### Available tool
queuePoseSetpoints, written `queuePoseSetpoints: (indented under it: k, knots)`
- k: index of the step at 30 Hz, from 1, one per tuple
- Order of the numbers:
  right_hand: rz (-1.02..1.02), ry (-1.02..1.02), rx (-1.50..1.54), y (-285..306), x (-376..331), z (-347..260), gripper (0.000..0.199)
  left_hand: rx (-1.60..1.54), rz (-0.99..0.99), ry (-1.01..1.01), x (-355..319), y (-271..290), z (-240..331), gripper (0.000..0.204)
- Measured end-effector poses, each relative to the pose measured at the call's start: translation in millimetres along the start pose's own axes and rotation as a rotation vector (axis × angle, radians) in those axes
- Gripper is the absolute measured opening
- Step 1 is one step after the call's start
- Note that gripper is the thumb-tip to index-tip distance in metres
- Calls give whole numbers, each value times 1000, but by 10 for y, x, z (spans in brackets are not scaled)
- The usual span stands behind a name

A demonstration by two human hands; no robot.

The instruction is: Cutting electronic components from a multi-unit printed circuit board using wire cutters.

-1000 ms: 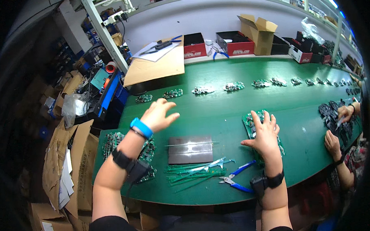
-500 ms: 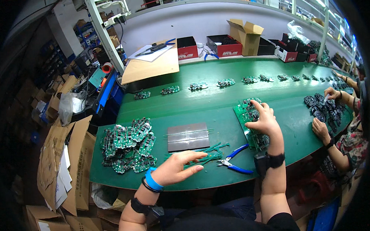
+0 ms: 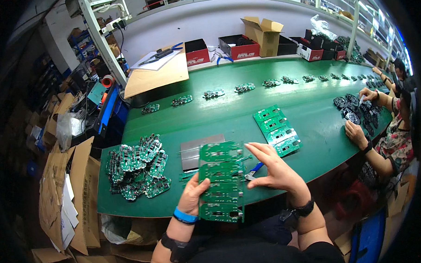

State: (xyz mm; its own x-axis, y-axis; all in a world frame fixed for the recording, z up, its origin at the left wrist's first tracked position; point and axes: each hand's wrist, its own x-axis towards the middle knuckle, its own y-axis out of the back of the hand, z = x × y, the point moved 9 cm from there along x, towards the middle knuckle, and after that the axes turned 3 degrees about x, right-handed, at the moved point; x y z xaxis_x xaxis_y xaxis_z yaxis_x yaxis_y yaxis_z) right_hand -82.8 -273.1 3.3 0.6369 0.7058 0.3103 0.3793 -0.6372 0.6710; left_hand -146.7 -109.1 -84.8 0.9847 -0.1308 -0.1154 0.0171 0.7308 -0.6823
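Note:
My left hand (image 3: 193, 195) grips the left edge of a green circuit board panel (image 3: 221, 186), thumb on its face. This panel is made of several joined boards and is held up above the table's front edge. Just off its right edge is my right hand (image 3: 279, 171), open, thumb and fingers spread and holding nothing. Another green panel (image 3: 278, 131) lies flat on the table beyond my right hand. Between the held panel and my right hand the blue-handled cutters (image 3: 254, 170) show in part. A dark grey plate (image 3: 189, 160) lies behind the panel, partly covered.
A heap of separate circuit boards (image 3: 137, 166) sits on the left of the green table (image 3: 173, 128). A row of boards (image 3: 213, 94) runs along the far side. At right, a co-worker's hands (image 3: 356, 134) are at dark plastic parts (image 3: 356, 109). Boxes (image 3: 239, 49) line the back.
My left hand has taken hold of a panel, now held up in front of me. My right hand has come left and nearer, off the panels on the table. The view has shifted slightly.

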Motion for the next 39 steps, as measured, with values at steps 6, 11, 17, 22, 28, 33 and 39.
queuePoseSetpoints:
  k: [6,11,17,22,28,33,39]
  knots:
    - [-33,-204,-359,-131,-436,524,87,-260,63,-64,-167,227,152,37]
    - [32,-57,-497,-194,-455,352,68,-308,68,-98,-214,344,133,43]
    - [436,-67,-219,62,-668,435,37,-381,-32,-9,-296,238,69,50]
    - [354,-355,678,-113,-455,556,41,-298,-41,-16,-319,162,35,50]
    - [192,23,-279,-158,-16,-305,55,-152,-25,45,-371,98,-27,53]
    - [215,86,-431,-229,169,-543,58,31,-15,6,-420,122,19,46]
    - [267,146,-555,-243,230,-732,56,121,53,-62,-477,112,99,48]
